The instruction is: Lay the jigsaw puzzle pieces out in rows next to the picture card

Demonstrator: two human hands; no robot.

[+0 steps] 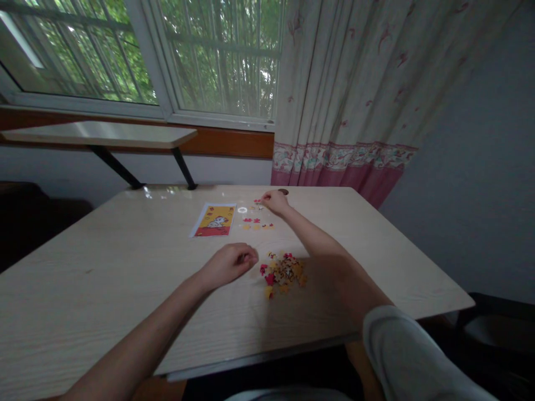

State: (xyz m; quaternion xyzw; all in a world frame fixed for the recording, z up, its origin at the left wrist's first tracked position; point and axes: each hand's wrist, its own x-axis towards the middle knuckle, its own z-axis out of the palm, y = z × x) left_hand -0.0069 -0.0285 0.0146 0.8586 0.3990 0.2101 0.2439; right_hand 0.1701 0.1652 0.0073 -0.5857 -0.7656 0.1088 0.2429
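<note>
My left hand (229, 264) rests on the pale wooden table (104, 278), fingers curled into a loose fist just left of a heap of red and yellow puzzle pieces (284, 273). My right hand (273, 200) is stretched to the far side of the table, fingers pinched together over a few loose pieces (257, 223) laid out in a row. Whether it holds a piece I cannot make out. A yellow and red picture card (214, 219) lies flat left of those pieces, with a small white ring (242, 210) beside it.
A narrow shelf (100, 133) on black brackets juts from the wall under the barred window (146, 55). A flowered curtain (355, 100) with a pink hem hangs at the back right. The table's near edge (259, 359) runs just before my lap.
</note>
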